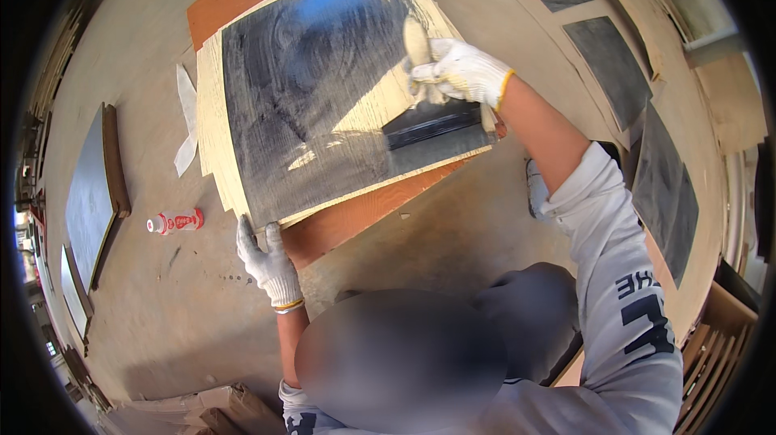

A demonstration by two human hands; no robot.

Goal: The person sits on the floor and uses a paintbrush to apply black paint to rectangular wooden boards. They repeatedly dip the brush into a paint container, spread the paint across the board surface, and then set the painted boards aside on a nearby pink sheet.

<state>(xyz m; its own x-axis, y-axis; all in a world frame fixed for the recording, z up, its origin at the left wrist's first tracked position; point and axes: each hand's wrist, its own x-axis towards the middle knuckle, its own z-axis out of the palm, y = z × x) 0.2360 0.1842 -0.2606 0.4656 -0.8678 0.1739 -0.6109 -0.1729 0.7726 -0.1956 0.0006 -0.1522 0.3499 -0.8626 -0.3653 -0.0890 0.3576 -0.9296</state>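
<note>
A stack of thin pale wood sheets [212, 124] lies before me, its top sheet mostly covered with a streaky black coating [299, 87]. My right hand [462, 73], in a white knit glove, is closed round the pale handle of a wide flat brush [417, 40]. Its broad black head [432, 126] rests on the sheet's right part, beside a bare pale strip. My left hand [267, 263], gloved the same way, grips the near left corner of the stack between thumb and fingers. Those fingertips are partly hidden at the edge.
Reddish-brown boards [356, 213] show under the stack. A red-and-white bottle [175, 221] lies on the floor at left, near a pale scrap strip [186, 120] and a thick board [93, 192]. Dark coated sheets [610, 67] lie in a row along the right.
</note>
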